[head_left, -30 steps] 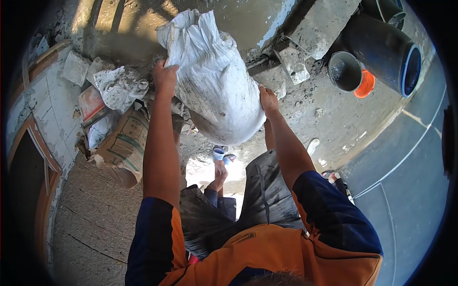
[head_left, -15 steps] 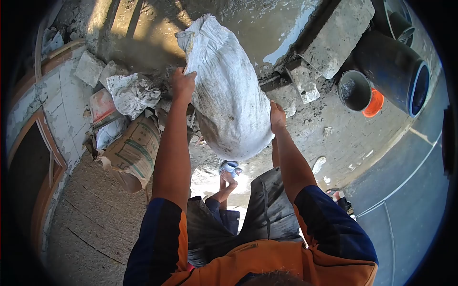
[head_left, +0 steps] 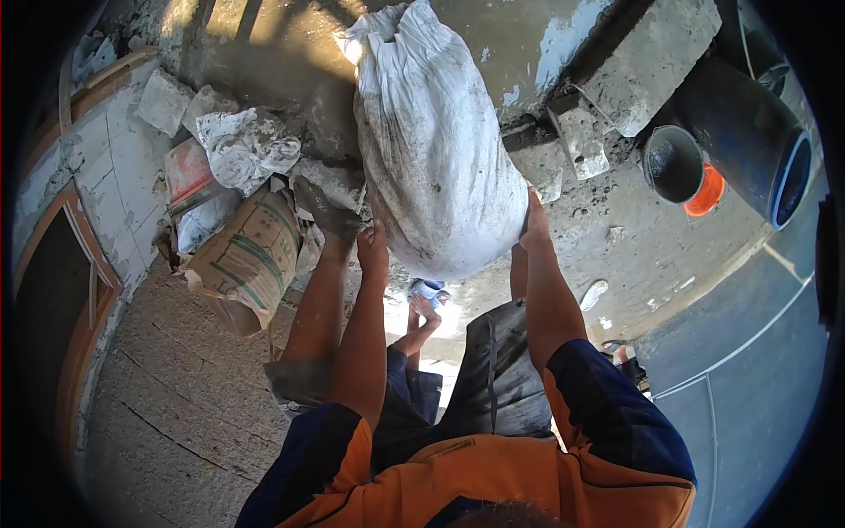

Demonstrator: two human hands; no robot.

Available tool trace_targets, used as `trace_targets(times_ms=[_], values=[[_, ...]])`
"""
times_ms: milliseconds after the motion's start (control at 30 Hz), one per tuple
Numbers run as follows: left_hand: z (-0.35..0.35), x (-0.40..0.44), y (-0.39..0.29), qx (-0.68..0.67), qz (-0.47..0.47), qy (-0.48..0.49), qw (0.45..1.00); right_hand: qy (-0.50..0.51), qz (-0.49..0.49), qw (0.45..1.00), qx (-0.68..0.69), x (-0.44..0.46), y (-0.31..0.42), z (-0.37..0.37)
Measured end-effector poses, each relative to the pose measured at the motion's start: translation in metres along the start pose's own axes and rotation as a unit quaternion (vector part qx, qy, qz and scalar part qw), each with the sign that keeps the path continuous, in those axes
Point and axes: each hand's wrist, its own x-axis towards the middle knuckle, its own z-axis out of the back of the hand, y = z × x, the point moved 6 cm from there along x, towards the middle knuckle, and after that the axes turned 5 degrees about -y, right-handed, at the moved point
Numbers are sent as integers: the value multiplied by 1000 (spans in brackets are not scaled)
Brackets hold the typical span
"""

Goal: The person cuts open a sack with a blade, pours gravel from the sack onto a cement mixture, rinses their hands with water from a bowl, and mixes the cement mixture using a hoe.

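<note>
A large, full white woven sack (head_left: 440,150), stained with grey dirt, fills the upper middle of the view, its gathered mouth pointing away from me. My left hand (head_left: 373,246) grips the lower left edge of the sack, fingertips partly hidden against it. On the opposite side, my right hand (head_left: 533,222) holds the sack's lower right edge, its fingers mostly hidden behind the bulge. My left foot (head_left: 327,207) is planted just left of the sack, beside the left hand.
Left stand a torn brown paper bag (head_left: 251,260) and a crumpled white bag (head_left: 246,150). Concrete blocks (head_left: 647,66) lie at upper right, near a dark bucket (head_left: 673,163) and a blue barrel (head_left: 744,132). Wet grey mortar (head_left: 502,44) spreads behind. Another person's hands (head_left: 425,310) show below the sack.
The sack has moved slightly up and right in view and stands straighter. My left hand has shifted from its upper left side to its lower left edge. My left leg has come into view.
</note>
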Motion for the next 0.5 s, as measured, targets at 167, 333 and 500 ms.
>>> trace_targets(times_ms=[167,333,500], values=[[-24,-32,43,-177,183,61,965,105,-22,994,-4,-32,10,-27],[-37,-14,69,-255,226,137,930,144,-10,989,13,-14,6,-22],[-62,-2,51,-376,186,183,889,136,-51,989,22,-17,-1,-28]])
